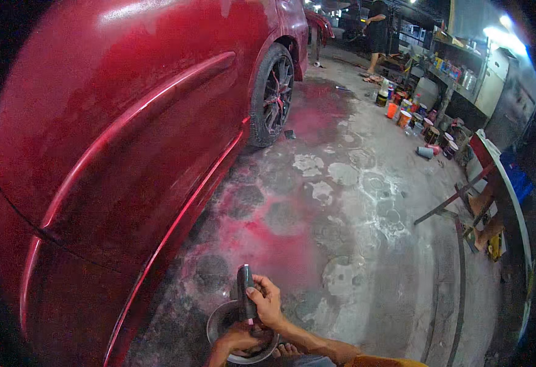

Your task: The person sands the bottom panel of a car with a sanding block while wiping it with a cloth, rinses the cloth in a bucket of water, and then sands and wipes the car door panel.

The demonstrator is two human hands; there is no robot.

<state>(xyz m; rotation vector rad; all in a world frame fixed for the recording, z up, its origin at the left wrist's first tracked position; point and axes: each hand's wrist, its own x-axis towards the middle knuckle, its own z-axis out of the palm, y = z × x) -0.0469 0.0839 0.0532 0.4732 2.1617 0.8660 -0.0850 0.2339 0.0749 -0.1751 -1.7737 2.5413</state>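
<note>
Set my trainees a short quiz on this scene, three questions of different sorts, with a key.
1. Which hand holds the long dark block upright?
2. What fills the left side of the picture?
A. a group of cans
B. a red car
C. a shelf
3. Fill in the missing word: The left hand is at the round ____.

Key:
1. The right hand.
2. B.
3. Bowl.

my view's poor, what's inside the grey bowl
The bowl shows grey inside at left; the left hand, over or in it, covers the middle, hiding anything beneath.
</note>
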